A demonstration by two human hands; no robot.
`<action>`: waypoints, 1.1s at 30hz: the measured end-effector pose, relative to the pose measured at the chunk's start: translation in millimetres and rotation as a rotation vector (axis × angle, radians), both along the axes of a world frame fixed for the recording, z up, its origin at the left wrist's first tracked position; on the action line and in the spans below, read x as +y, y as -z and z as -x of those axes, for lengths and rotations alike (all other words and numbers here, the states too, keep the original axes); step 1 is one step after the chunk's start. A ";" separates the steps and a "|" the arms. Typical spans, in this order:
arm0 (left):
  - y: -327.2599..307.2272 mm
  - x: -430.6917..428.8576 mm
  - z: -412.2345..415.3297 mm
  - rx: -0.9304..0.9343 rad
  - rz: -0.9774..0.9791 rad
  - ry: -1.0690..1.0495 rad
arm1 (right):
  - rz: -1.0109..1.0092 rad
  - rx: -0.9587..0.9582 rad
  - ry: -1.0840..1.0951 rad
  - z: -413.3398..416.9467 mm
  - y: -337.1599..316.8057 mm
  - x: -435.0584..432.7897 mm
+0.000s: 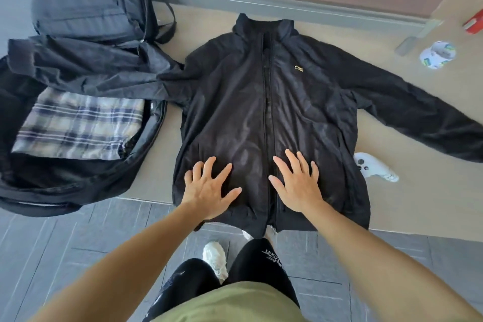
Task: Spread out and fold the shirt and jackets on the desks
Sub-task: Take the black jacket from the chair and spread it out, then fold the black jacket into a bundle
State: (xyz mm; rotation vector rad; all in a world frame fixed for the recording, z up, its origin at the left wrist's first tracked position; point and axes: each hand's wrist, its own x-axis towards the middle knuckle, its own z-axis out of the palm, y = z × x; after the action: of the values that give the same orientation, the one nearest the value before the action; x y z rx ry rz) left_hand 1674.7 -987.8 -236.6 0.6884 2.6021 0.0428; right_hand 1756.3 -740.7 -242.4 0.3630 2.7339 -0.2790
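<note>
A black zip jacket (300,102) lies front-up and spread flat on the beige desk (418,206), collar toward the wall, hem hanging slightly over the near edge. Its right sleeve stretches out to the right; its left sleeve runs onto the open bag. My left hand (209,191) presses flat on the lower left panel, fingers spread. My right hand (298,185) presses flat just right of the zip, fingers straight. A folded plaid shirt (78,125) lies inside the open black bag (65,188) at the left, with a dark crumpled jacket (86,65) draped above it.
A white game controller (373,167) lies on the desk right of the hem. A white patterned cap (437,54) and a red box (474,22) sit at the far right. A grey baseboard and wall run behind. My legs and white shoe stand on grey floor tiles.
</note>
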 end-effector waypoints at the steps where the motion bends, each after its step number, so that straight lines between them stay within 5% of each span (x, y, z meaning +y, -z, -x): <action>1: -5.4 1.8 8.2 -0.013 -0.029 -0.010 | 0.025 0.024 0.043 9.7 -7.2 -6.5; 5: -18.2 17.2 47.5 0.022 -0.182 -0.165 | 0.053 0.052 0.055 62.9 -32.0 -34.1; 11: -34.8 19.0 113.0 0.072 -0.185 -0.517 | 0.411 -0.121 0.569 118.3 -30.0 -45.8; 18: -52.9 12.9 181.2 -0.083 -0.481 -0.747 | 0.603 -0.092 0.593 112.8 -30.9 -14.6; 23: -51.4 2.3 215.3 -0.089 -0.607 -0.890 | 0.429 -0.002 0.656 81.7 -32.2 2.3; 27: -65.0 -21.0 223.8 -0.036 -0.698 -0.705 | 0.205 -0.018 0.611 89.3 -41.2 -25.6; 30: -67.0 -64.1 241.7 0.021 -0.716 -0.667 | 0.194 0.109 0.450 127.3 -60.9 -73.0; 33: -68.0 -118.0 275.8 -0.053 -0.714 -0.892 | 0.236 0.202 0.224 182.1 -78.0 -129.2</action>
State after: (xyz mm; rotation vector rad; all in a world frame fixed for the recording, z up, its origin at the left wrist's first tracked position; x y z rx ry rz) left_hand 1398.9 -1105.9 -168.5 -0.3310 2.5912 1.2607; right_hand 1574.2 -869.9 -164.4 0.6037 2.8123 -0.7268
